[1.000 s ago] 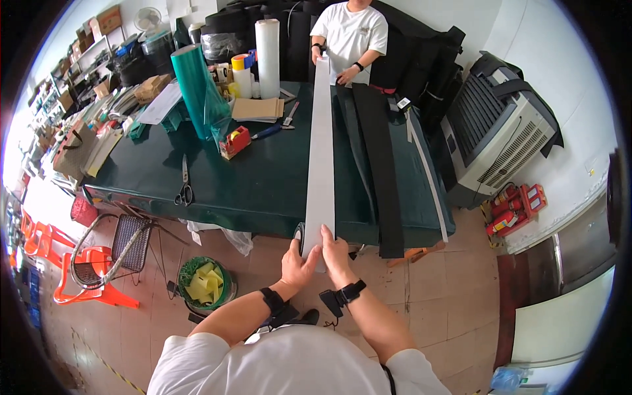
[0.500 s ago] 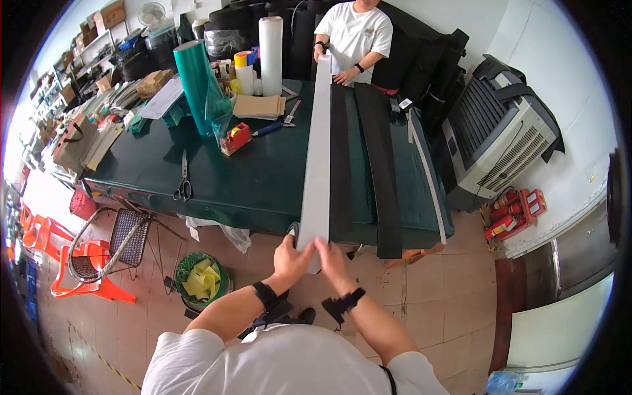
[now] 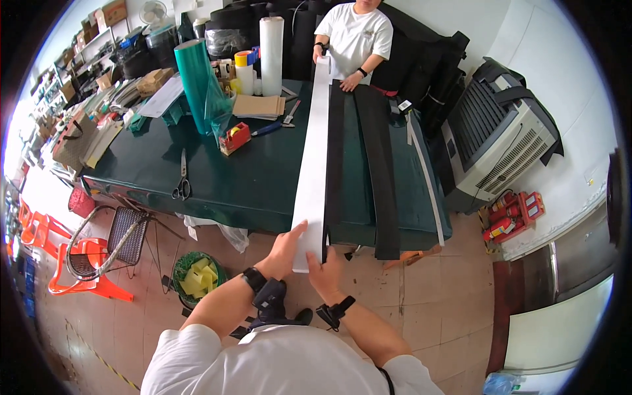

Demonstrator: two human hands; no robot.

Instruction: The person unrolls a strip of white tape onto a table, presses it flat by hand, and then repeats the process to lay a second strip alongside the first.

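A long white strip (image 3: pixel 311 158) stretches from my hands across the table to a co-worker at the far side. At its near end, past the table's front edge, my left hand (image 3: pixel 284 252) grips the left edge, its thumb on top. My right hand (image 3: pixel 326 268) is closed on the right edge near the corner, thumb on the white face and fingers hidden beneath. A black strip (image 3: pixel 336 145) runs close along the white strip's right side. The co-worker's one hand (image 3: pixel 319 54) holds the far end, and the other hand (image 3: pixel 352 81) rests by the black strips.
Another black strip (image 3: pixel 380 171) overhangs the front edge of the green-covered table (image 3: pixel 243 174). Scissors (image 3: pixel 182 181), a red tape dispenser (image 3: pixel 236 139), and a green roll (image 3: pixel 192 85) lie or stand leftward. A bin (image 3: pixel 199 280) sits below; an air cooler (image 3: pixel 494 131) stands right.
The white strip's near end has swung slightly left and its face now looks brighter. My right hand has shifted lower, apart from the left. The co-worker's lower hand has moved a little right.
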